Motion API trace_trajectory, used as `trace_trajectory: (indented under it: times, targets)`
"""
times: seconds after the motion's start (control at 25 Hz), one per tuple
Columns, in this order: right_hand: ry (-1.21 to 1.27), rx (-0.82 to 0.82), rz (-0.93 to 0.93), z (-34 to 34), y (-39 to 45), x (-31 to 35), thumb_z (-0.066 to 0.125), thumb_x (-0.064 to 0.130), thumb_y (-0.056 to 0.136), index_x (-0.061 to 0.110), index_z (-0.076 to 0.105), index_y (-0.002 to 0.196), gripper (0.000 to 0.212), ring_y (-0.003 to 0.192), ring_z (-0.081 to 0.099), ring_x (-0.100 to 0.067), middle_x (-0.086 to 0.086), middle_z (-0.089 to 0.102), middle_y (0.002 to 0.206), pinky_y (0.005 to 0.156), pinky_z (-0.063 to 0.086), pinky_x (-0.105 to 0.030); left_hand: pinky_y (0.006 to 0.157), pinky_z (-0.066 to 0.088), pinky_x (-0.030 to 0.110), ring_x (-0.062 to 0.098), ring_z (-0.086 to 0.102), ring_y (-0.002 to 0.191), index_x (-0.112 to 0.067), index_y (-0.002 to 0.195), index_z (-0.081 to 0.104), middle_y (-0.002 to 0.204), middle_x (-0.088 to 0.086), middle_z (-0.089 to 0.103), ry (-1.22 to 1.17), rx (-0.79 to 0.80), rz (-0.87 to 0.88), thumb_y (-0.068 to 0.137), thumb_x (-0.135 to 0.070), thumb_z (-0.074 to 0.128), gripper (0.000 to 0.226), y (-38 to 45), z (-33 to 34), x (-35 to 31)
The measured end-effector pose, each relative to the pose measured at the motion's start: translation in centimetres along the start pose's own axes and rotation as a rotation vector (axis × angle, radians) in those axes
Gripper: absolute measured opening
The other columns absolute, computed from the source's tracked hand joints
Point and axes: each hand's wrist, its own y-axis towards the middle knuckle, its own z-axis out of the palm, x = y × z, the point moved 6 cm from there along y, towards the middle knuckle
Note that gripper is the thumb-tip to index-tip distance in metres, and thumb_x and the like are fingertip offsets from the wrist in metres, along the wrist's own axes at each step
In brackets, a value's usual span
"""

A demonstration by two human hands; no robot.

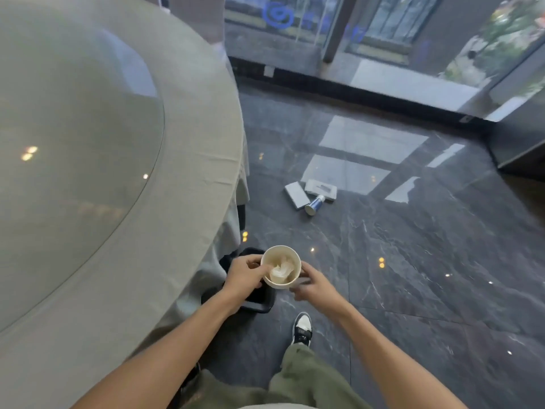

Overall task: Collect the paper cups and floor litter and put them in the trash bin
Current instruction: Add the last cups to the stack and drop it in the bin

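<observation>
A white paper cup (281, 268) with crumpled tissue inside is held upright over the floor. My left hand (244, 276) grips its left side, fingers over the rim. My right hand (314, 286) touches its right side, and a second pale rim seems to show under its fingers. Directly below the cup stands a black trash bin (259, 301), mostly hidden by my left hand and the tablecloth. Farther off on the floor lie a small blue-and-white bottle (314, 204) on its side and two flat white boxes (297, 194) (321, 188).
A large round table (182, 160) with a grey cloth and glass top fills the left. Dark glossy marble floor (413, 261) stretches to the right. Glass walls (383, 39) and a dark ledge close the far side. My shoe (302, 327) stands just behind the bin.
</observation>
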Motion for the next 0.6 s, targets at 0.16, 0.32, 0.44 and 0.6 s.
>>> trace_trajectory:
  times: [0.16, 0.32, 0.44, 0.6]
  targets:
    - [0.204, 0.126, 0.184, -1.8, 6.1, -1.3, 0.049, 0.024, 0.102, 0.016, 0.07, 0.123, 0.03, 0.095, 0.07, -0.024, -0.016, 0.074, 0.112, 0.094, 0.058, -0.043, 0.073, 0.064, 0.034, 0.023, 0.077, 0.096, -0.03, 0.104, 0.079, 0.098, -0.001, 0.082, -0.09, -0.183, -0.071, 0.091, -0.01, 0.076, 0.024, 4.2, 1.1, 3.5]
    - [0.122, 0.197, 0.181, -0.1, 12.3, -3.9, 0.054, 0.038, 0.104, 0.03, 0.07, 0.115, 0.021, 0.09, 0.069, -0.015, -0.006, 0.075, 0.108, 0.082, 0.059, -0.035, 0.076, 0.062, 0.031, 0.019, 0.076, 0.097, -0.018, 0.117, 0.079, 0.103, 0.0, 0.081, -0.174, -0.331, -0.121, 0.09, -0.011, 0.077, 0.028, 9.4, 1.6, 8.7]
    - [0.069, 0.12, 0.173, 1.7, 17.6, -8.1, 0.056, 0.026, 0.102, 0.029, 0.069, 0.118, 0.021, 0.102, 0.072, -0.03, -0.013, 0.073, 0.117, 0.088, 0.06, -0.046, 0.084, 0.064, 0.034, 0.014, 0.076, 0.098, -0.015, 0.119, 0.079, 0.104, -0.001, 0.082, -0.204, -0.344, -0.16, 0.089, -0.013, 0.077, 0.03, 14.0, 1.7, 13.9]
    - [-0.008, 0.059, 0.236, 4.8, 23.4, -15.0, 0.054, 0.014, 0.099, 0.03, 0.07, 0.112, 0.027, 0.1, 0.071, -0.036, -0.013, 0.074, 0.113, 0.088, 0.057, -0.056, 0.08, 0.062, 0.023, 0.009, 0.076, 0.097, -0.013, 0.12, 0.079, 0.109, -0.001, 0.081, -0.161, -0.331, -0.239, 0.09, -0.014, 0.077, 0.03, 19.2, 1.7, 21.6]
